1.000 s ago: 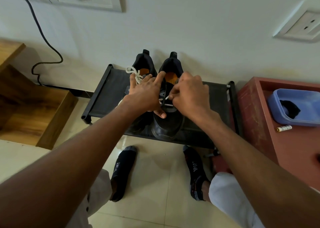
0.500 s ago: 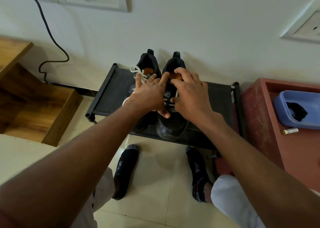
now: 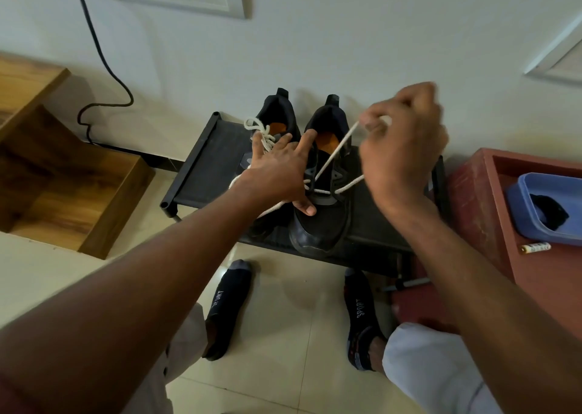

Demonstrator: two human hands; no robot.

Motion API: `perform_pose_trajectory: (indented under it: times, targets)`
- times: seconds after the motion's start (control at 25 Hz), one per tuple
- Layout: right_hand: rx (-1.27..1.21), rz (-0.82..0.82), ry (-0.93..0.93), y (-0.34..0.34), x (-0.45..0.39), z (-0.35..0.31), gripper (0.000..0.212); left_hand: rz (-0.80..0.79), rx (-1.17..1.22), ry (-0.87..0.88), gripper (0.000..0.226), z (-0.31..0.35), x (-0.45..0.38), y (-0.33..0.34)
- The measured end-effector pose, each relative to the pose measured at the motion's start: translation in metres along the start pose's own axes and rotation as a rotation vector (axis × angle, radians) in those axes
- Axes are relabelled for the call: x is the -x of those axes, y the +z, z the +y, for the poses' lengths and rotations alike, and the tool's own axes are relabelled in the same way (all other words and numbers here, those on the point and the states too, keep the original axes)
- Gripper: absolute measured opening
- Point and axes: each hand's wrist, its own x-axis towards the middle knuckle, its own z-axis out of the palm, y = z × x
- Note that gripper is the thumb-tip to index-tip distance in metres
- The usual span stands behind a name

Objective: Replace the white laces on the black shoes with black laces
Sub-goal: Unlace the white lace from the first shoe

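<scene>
Two black shoes (image 3: 318,224) sit side by side on a low black rack (image 3: 204,165) against the wall, heels at the far side, toes near. Right hand (image 3: 401,142) is raised above the right shoe, grip clenched on a white lace (image 3: 333,155), pinching its end; the lace runs taut from the fingers down to the eyelets mid-shoe. A second strand of lace leaves the eyelets to the right and passes behind that wrist. Left hand (image 3: 280,171) lies flat across both shoes, fingers straight and spread, grip released, thumb pressing the right shoe's vamp. Left shoe's lace (image 3: 261,130) is still tied in a bow at its far end, just beyond the left fingertips. At right, a red table (image 3: 541,275) carries a blue tub (image 3: 522,205) with something black in it, and a small battery (image 3: 535,247) just near of the tub. Socked feet (image 3: 226,306) on the tiled floor near the rack. Wood shelf (image 3: 63,174) at left; a cable (image 3: 104,67) hangs from the wall sockets.
</scene>
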Motion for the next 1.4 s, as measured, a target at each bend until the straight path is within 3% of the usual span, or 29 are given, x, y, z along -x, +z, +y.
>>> perform_pose_trajectory:
  times: [0.08,0.24,0.36,0.52,0.72,0.76,0.8,0.92,0.96,1.08,1.2,1.4]
  targets:
    - [-0.006,0.019,-0.009,-0.004,-0.005,0.006,0.009,-0.005,0.001,0.008,0.151,0.0,0.001,-0.002]
    - [0.235,-0.511,-0.221,0.011,0.011,0.006,0.037,-0.008,-0.029,0.008,0.151,0.003,0.0,-0.001]
    - [0.266,-0.754,-0.247,0.027,0.032,0.001,0.022,0.004,-0.023,0.006,0.15,0.002,-0.001,0.0]
    - [0.146,-0.557,-0.118,0.031,0.035,0.006,0.011,0.005,-0.024,0.004,0.152,0.002,0.0,0.001]
    - [-0.26,0.095,0.127,0.003,-0.004,0.003,0.01,-0.004,-0.01,-0.005,0.151,0.002,0.0,0.001]
    - [-0.297,0.124,0.129,-0.001,-0.007,0.004,0.008,-0.008,-0.017,-0.006,0.152,0.001,0.0,0.001]
    - [-0.237,0.072,0.109,-0.003,-0.007,0.005,0.017,-0.015,-0.022,-0.006,0.152,0.002,-0.001,0.001]
    - [0.155,-0.336,-0.073,0.007,0.005,0.004,0.059,-0.024,-0.038,-0.01,0.152,0.004,-0.003,0.002]
    - [0.225,-0.457,-0.149,0.013,0.012,0.003,0.058,-0.025,-0.043,-0.011,0.153,0.005,-0.003,0.002]
    - [0.23,-0.672,-0.224,0.029,0.031,0.004,0.028,-0.007,-0.027,0.013,0.152,0.002,-0.004,0.003]
    - [0.121,-0.648,-0.13,0.036,0.039,0.012,0.012,-0.001,-0.027,0.087,0.141,0.003,-0.004,0.002]
    - [-0.089,-0.526,0.021,0.05,0.045,0.012,0.007,0.006,-0.017,0.113,0.11,-0.005,-0.001,-0.011]
